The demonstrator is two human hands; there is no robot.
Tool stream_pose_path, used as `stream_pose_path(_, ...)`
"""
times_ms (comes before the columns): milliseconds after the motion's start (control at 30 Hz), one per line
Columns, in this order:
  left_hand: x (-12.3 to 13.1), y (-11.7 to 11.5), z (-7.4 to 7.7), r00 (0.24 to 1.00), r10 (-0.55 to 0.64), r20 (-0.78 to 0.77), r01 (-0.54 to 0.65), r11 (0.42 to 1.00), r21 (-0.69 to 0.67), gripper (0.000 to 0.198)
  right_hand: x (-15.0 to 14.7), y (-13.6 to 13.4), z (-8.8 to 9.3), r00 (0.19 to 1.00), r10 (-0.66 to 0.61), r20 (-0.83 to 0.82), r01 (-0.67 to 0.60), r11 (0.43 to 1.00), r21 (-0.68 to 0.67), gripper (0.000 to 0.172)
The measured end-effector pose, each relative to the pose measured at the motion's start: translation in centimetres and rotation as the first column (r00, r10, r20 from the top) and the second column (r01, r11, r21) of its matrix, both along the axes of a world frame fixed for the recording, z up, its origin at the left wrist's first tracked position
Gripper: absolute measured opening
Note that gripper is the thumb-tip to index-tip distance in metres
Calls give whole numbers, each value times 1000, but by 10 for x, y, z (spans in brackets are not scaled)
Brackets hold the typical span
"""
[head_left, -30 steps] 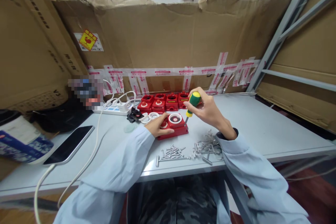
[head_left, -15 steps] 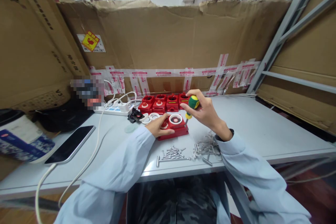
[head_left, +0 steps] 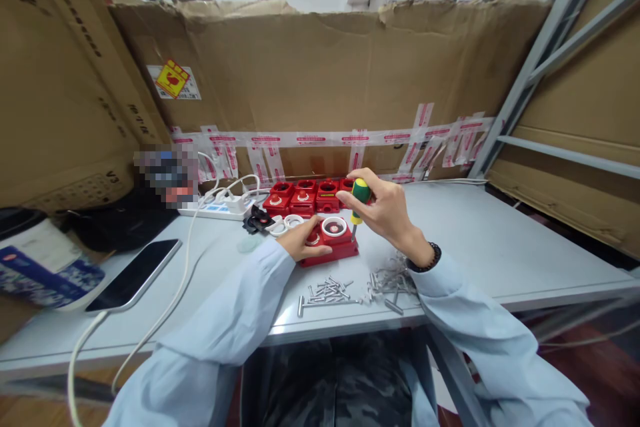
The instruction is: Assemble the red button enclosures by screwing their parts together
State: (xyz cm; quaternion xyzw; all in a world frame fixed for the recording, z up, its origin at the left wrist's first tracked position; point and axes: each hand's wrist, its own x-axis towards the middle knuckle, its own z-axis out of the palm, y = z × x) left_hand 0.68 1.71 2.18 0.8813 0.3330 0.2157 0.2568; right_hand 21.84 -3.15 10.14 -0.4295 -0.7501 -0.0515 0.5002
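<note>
A red box with a white ring on top [head_left: 340, 250] lies on the table in front of me. My left hand [head_left: 303, 241] grips its left end, thumb along the near side and fingers over the top. In my right hand [head_left: 381, 203] is a screwdriver [head_left: 361, 192] with a green and yellow handle, held nearly upright. Its shaft points down at the box's right end; whether the tip sits in a screw is too small to tell. Nearer me lie a pile of screws [head_left: 331, 289] and a heap of small metal parts with clear plastic [head_left: 393, 280].
Several more red housings [head_left: 303, 200] stand in rows behind the box. White rings [head_left: 293, 221] and black parts [head_left: 258, 219] lie to its left. A power strip [head_left: 220, 208], a phone [head_left: 137, 273] and a cup [head_left: 45, 267] are further left. Cardboard [head_left: 320, 73] walls the back.
My right hand has shifted slightly left and turned, bringing the screwdriver more upright over the box's right end. My left hand and the box stay in place.
</note>
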Motion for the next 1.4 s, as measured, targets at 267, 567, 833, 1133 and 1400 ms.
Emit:
stream_pose_path(267, 0, 0, -1, 1000, 23, -18, -23, 1000, -5, 64, 5, 5, -1, 985, 136, -103, -144, 986, -84, 28)
stream_pose_path(567, 0, -2, 1, 1000, -3, 4, 3, 1000, -19, 64, 13, 3, 3, 919, 376, -120, -394, 891, -224, 35)
stream_pose_path(833, 1, -2, 3, 999, 28, -39, -28, 1000, -14, 65, 12, 4, 3, 984, 174, -38, -177, 972, -156, 37)
stream_pose_path(1133, 1, -2, 2, 999, 32, -34, -33, 999, -10, 65, 12, 4, 3, 992, 89, -86, -99, 988, -115, 32)
stream_pose_path(1400, 1, -1, 1, 999, 32, -22, -33, 999, -24, 65, 12, 5, 2, 979, 158, -130, -176, 974, -142, 28)
